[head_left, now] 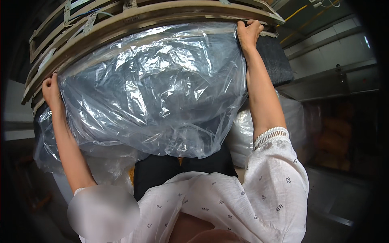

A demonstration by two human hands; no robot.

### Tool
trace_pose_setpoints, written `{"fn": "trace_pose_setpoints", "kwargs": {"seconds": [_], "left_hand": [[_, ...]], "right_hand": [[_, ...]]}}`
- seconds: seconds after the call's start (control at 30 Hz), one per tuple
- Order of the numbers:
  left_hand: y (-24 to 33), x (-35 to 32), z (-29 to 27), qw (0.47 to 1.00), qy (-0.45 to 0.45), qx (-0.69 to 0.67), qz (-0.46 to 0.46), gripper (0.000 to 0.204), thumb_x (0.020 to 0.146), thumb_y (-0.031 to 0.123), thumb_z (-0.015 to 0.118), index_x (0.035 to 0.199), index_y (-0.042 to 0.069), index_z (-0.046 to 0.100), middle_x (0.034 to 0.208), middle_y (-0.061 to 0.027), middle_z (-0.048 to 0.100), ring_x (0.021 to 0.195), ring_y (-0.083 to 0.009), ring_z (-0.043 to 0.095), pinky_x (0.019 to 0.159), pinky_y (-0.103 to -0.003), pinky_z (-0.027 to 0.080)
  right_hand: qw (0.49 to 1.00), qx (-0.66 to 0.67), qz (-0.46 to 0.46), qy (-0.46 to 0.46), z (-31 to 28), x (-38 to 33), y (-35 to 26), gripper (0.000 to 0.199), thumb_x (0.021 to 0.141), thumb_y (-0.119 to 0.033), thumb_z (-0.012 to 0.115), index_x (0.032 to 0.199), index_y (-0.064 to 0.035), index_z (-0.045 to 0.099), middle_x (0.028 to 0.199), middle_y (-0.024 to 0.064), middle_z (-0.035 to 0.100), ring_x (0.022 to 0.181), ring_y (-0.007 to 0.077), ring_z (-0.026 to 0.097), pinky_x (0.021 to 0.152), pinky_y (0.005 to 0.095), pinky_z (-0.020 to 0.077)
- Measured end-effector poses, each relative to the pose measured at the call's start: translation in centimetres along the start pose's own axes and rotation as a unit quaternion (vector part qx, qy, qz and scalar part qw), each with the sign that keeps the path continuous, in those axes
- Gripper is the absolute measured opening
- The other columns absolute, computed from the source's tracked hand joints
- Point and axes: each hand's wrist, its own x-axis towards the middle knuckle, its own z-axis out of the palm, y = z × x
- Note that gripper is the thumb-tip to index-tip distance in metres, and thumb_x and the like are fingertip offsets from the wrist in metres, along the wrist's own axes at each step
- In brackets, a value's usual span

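Note:
A large clear plastic sheet [158, 89], shiny and creased, hangs spread between my arms and droops over my lap. At its upper left corner my left hand [52, 92] is closed on the edge, close beside a wooden slat. My right hand [249, 33] pinches the upper right corner, with the arm stretched far forward. Between the two hands the sheet's top edge runs just below a curved-looking wooden frame [133, 19]. Through the plastic a dark surface shows; what it belongs to is hard to make out.
Wooden slats with metal brackets [90, 23] stand across the far side. A dark block [275, 60] sits beyond my right forearm. More bundled clear plastic [243, 129] lies to the right of my lap, and some also at the left. A pale wall [320, 48] rises at the far right.

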Motion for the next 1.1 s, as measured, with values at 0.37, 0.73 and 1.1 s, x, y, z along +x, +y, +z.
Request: {"fn": "trace_pose_setpoints", "kwargs": {"seconds": [0.37, 0.73, 1.1], "left_hand": [[-3.7, 1.5, -2.9, 0.995, -0.050, -0.063, -0.066, 0.036, 0.088, 0.033, 0.051, 0.099, -0.001, 0.058, 0.092, -0.0068, 0.058, 0.081, -0.0159, 0.052, 0.077, -0.030, 0.041], [2.0, -6.3, -10.3, 0.994, -0.086, -0.046, 0.056, 0.026, 0.095, 0.025, 0.043, 0.092, 0.001, 0.054, 0.079, 0.0029, 0.048, 0.076, -0.0058, 0.042, 0.071, -0.019, 0.036], [1.1, -14.9, -17.1, 0.992, -0.113, -0.043, 0.025, 0.023, 0.093, 0.022, 0.049, 0.100, 0.001, 0.056, 0.092, 0.0004, 0.055, 0.088, -0.0072, 0.047, 0.082, -0.020, 0.036]], "right_hand": [[0.996, 0.056, 0.055, 0.048, -0.1, 1.0, 0.1, 0.052, 0.086, -0.043, 0.042, 0.097, 0.0073, 0.048, 0.110, 0.0265, 0.041, 0.103, 0.0380, 0.042, 0.092, 0.0416, 0.0329], [0.956, 0.171, -0.144, -0.190, -8.7, -4.9, -2.7, 0.016, 0.079, -0.017, 0.066, 0.085, -0.0031, 0.063, 0.082, 0.0034, 0.058, 0.079, 0.0139, 0.052, 0.075, 0.0236, 0.0407], [0.878, 0.411, -0.003, -0.245, -17.2, -9.6, -5.4, 0.013, 0.084, -0.006, 0.060, 0.097, -0.0037, 0.057, 0.089, 0.0014, 0.059, 0.089, 0.0112, 0.058, 0.084, 0.0239, 0.0428]]}}
